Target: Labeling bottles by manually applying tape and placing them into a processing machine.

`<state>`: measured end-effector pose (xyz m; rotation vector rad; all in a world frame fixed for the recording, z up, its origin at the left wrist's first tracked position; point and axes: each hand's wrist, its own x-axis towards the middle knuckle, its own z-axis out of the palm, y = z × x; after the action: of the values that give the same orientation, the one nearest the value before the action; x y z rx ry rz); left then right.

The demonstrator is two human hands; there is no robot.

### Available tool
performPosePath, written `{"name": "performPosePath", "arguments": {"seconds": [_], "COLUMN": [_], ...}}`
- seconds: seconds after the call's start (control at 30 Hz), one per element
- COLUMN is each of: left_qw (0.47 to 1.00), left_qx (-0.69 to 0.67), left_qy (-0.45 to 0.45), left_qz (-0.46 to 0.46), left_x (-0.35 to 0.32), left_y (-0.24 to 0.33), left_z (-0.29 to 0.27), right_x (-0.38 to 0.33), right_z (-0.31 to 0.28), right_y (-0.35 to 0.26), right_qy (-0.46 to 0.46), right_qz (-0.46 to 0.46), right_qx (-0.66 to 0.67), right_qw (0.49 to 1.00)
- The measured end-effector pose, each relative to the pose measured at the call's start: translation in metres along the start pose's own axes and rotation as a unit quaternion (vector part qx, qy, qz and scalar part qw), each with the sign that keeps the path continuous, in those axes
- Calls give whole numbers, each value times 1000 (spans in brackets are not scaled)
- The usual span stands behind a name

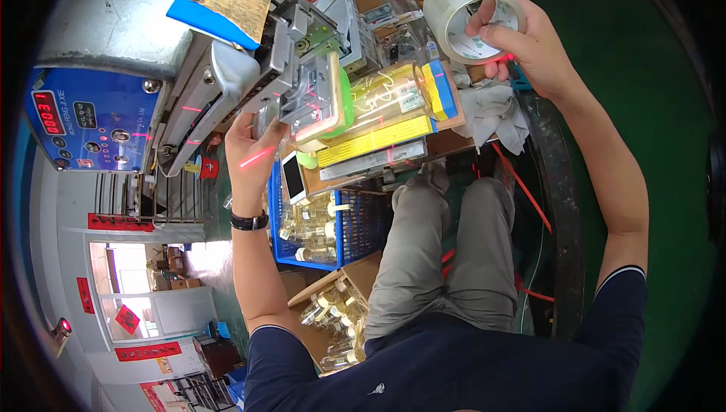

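Note:
My right hand grips a wide roll of clear packing tape at the upper right, its fingers through the core. A clear, amber-tinted bottle lies on its side in the machine's holder, between a green-edged pad and a blue and yellow end piece. My left hand is at the left end of this holder, thumb and fingers curled around something clear and partly hidden; I cannot make out what it is. Red light lines fall across the left hand and the bottle.
A blue control box with a lit display stands at the left. Below the holder are a white phone, a blue crate of clear bottles and a carton holding more. A white rag hangs at the holder's right.

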<state>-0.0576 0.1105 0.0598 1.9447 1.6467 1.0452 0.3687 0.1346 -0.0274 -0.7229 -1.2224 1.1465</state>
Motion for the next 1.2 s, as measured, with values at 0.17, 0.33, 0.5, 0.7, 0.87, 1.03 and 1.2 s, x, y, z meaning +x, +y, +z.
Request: {"name": "performPosePath", "arguments": {"seconds": [0.17, 0.33, 0.5, 0.7, 0.87, 1.03, 1.2], "left_qw": [1000, 1000, 999, 996, 994, 990, 973], "left_qx": [14, 9, 49, 74, 83, -25, -182], "left_qy": [3, 10, 9, 37, 66, 42, 52], "left_qz": [-9, 21, 10, -34, 2, -136, -132], "left_x": [3, 8, 2, -23, -99, -165, -201], "left_y": [-11, -24, -10, 11, 5, -20, -34], "left_z": [-5, -7, -2, -12, -46, -59, -36], "right_x": [1, 0, 1, -1, -31, -98, -143], "right_z": [-1, 0, -1, 6, 40, 65, 74], "right_y": [-1, -3, 0, -14, -46, -76, -92], "right_qy": [-1, -5, 2, -21, -119, -165, -144], "right_qz": [5, 0, 2, -39, -71, -9, 16], "right_qx": [-14, -21, -42, -31, -57, -132, -126], "right_qw": [1000, 1000, 999, 999, 989, 977, 981]}}
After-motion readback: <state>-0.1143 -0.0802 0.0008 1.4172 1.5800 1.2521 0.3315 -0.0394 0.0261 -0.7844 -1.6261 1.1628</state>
